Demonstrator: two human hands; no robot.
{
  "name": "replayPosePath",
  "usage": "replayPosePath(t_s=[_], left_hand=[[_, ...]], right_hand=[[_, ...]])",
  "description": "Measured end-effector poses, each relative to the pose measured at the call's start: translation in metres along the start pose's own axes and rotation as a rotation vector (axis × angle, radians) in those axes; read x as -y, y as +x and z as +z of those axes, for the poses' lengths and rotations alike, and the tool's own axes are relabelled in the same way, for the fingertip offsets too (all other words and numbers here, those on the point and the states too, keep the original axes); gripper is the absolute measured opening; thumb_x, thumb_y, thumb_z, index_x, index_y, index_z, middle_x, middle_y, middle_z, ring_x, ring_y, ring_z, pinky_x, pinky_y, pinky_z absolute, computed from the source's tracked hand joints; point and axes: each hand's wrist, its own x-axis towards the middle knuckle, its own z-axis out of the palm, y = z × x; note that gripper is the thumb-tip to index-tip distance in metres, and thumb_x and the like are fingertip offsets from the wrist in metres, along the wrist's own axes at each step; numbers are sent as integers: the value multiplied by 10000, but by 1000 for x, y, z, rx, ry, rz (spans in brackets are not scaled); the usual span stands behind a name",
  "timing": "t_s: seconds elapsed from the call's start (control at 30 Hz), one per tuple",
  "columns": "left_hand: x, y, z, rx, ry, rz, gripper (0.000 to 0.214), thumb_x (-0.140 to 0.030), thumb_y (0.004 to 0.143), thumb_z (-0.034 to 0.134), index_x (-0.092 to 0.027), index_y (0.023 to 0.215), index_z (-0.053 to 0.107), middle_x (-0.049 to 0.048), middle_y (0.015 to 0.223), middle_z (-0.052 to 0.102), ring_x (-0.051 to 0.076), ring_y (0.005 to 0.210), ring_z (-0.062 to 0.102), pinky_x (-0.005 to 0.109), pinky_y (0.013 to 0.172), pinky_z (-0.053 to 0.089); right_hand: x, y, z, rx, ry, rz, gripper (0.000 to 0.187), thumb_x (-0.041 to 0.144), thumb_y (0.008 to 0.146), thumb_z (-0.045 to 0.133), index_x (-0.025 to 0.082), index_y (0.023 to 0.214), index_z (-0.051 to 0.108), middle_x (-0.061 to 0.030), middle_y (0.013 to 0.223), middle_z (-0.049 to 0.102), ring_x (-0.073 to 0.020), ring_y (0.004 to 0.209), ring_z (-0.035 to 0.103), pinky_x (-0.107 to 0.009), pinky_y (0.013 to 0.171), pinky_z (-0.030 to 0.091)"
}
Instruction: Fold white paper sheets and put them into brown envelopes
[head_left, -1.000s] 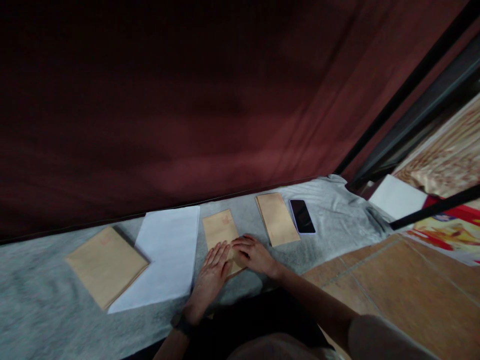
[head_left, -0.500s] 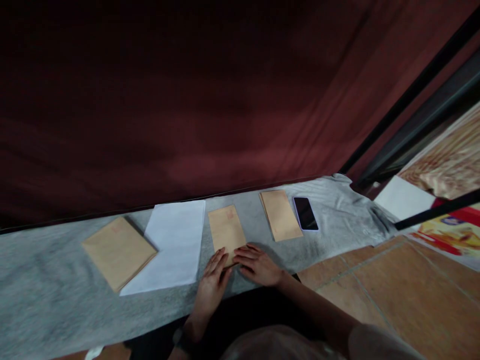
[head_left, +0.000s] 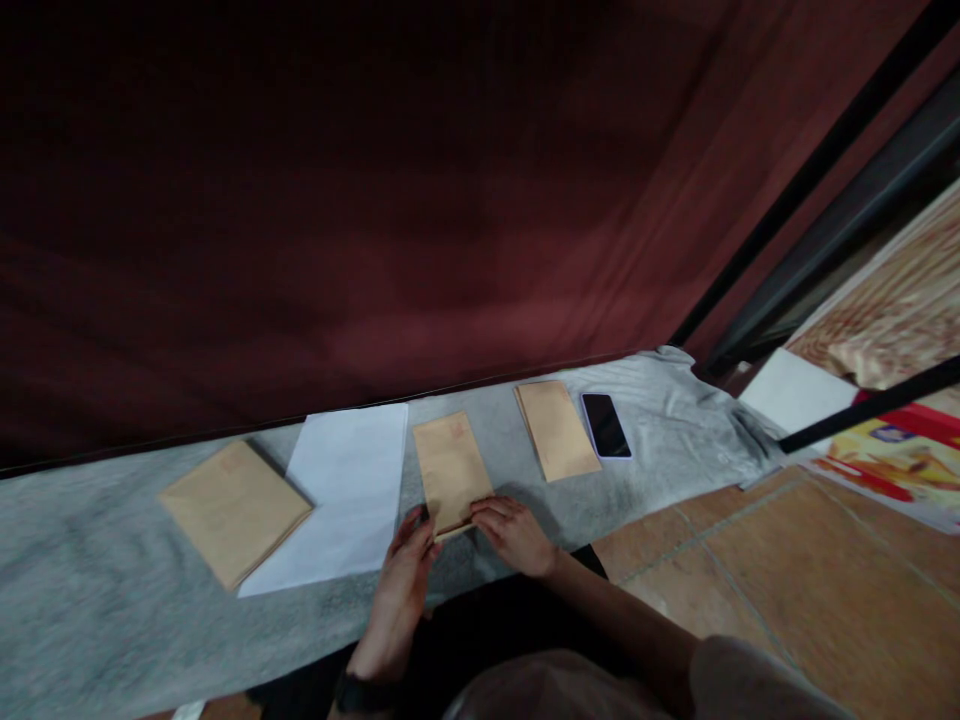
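A small brown envelope (head_left: 450, 465) lies on the grey cloth (head_left: 97, 620) in front of me. My left hand (head_left: 401, 585) grips its near left corner, fingers curled at the edge. The near right corner is pinched by my right hand (head_left: 514, 532). The near edge of the envelope looks slightly lifted off the cloth. A white sheet of paper (head_left: 341, 495) lies just left of it, and a second brown envelope (head_left: 555, 430) lies to the right.
A larger brown envelope (head_left: 232, 510) sits at the left, partly over the white sheet. A dark phone (head_left: 606, 425) lies beside the right envelope. A dark red curtain (head_left: 375, 200) hangs behind. Tiled floor (head_left: 787, 560), white paper (head_left: 787, 390) and a black frame (head_left: 870, 405) are at the right.
Both hands slid from lying flat on the envelope back to its near edge. The fingers have curled onto the near corners.
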Motion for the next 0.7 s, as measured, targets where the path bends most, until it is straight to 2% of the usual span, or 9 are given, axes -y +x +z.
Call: replayPosePath(t_s=[0.13, 0.23, 0.4, 0.53, 0.6, 0.7], left_hand=[[-5, -3, 9, 128, -154, -170, 219, -231, 800, 745, -205, 996, 651, 55, 1000, 783, 230, 906, 773, 401, 833, 638], [-5, -6, 16, 138, -149, -240, 183, -144, 775, 738, -188, 921, 635, 48, 896, 784, 223, 843, 780, 365, 792, 639], [-6, -8, 19, 153, -107, -201, 183, -107, 757, 715, -189, 903, 641, 46, 936, 785, 221, 858, 779, 347, 762, 643], [-7, -11, 19, 187, -121, -188, 211, -218, 752, 762, -188, 941, 673, 75, 1022, 785, 250, 927, 771, 389, 814, 642], [-5, -13, 19, 223, -114, -152, 332, -251, 692, 826, -188, 990, 695, 80, 1061, 783, 261, 974, 761, 385, 836, 637], [-1, -14, 19, 192, -69, -92, 420, -214, 579, 880, -184, 964, 713, 57, 993, 789, 253, 938, 761, 358, 809, 637]], right_hand=[[0, -1, -2, 13, 33, 1, 214, 177, 1027, 519, 225, 1123, 705, -51, 1204, 743, -177, 1121, 688, -337, 1020, 531], [1, -2, -6, 52, 21, -5, 186, 160, 1004, 562, 226, 1107, 702, -38, 1216, 741, -164, 1154, 673, -318, 1032, 517], [5, 1, -10, 60, 2, 23, 151, 173, 996, 596, 226, 1092, 700, -27, 1206, 745, -153, 1149, 669, -285, 1007, 515], [6, 7, -9, 66, -26, 56, 115, 208, 1006, 597, 228, 1061, 696, -19, 1171, 750, -149, 1119, 669, -281, 996, 508], [7, 8, -8, 73, -36, 57, 109, 223, 1010, 598, 230, 1074, 686, -17, 1168, 746, -151, 1113, 667, -289, 995, 506], [10, 8, -11, 67, -50, 53, 141, 209, 1003, 598, 233, 1125, 665, -23, 1200, 731, -158, 1141, 653, -301, 1002, 505]])
